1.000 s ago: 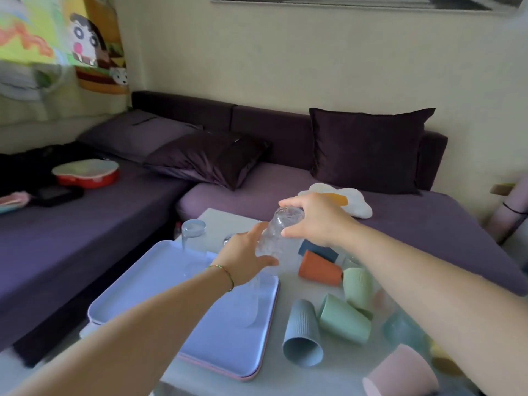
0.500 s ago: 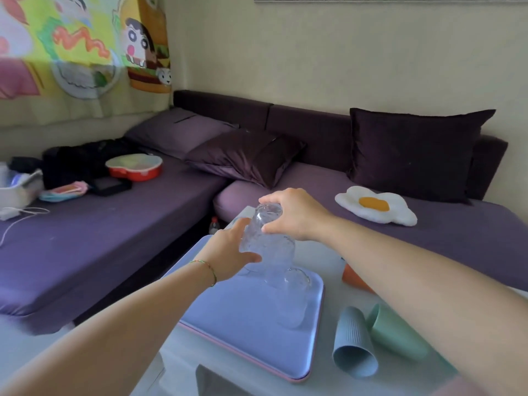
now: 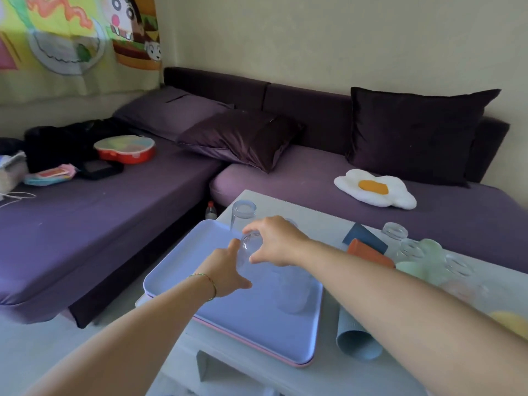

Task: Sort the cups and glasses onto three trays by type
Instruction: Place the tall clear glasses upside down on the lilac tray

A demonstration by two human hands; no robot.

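A clear glass point(image 3: 249, 247) is held upside down low over the lilac tray point(image 3: 183, 261). My right hand point(image 3: 275, 241) grips its upturned base from above, and my left hand point(image 3: 225, 272) holds its side. Another clear glass point(image 3: 293, 290) stands on the tray to the right, under my right forearm. A third clear glass point(image 3: 243, 214) stands at the tray's far edge. Ribbed plastic cups lie on the white table: a grey-blue one point(image 3: 355, 337), an orange one point(image 3: 368, 254), a dark blue one point(image 3: 364, 235) and a pale green one point(image 3: 414, 270). More clear glasses point(image 3: 395, 232) stand at the right.
The white table point(image 3: 320, 221) has a purple corner sofa point(image 3: 114, 212) close behind and to the left. A small bottle point(image 3: 211, 210) stands on the floor between table and sofa. A fried-egg cushion point(image 3: 374, 188) and a red box point(image 3: 125, 148) lie on the sofa.
Both hands have brought the glass down from mid-air to just over the tray. The view has swung left, so the cups now sit further to the right.
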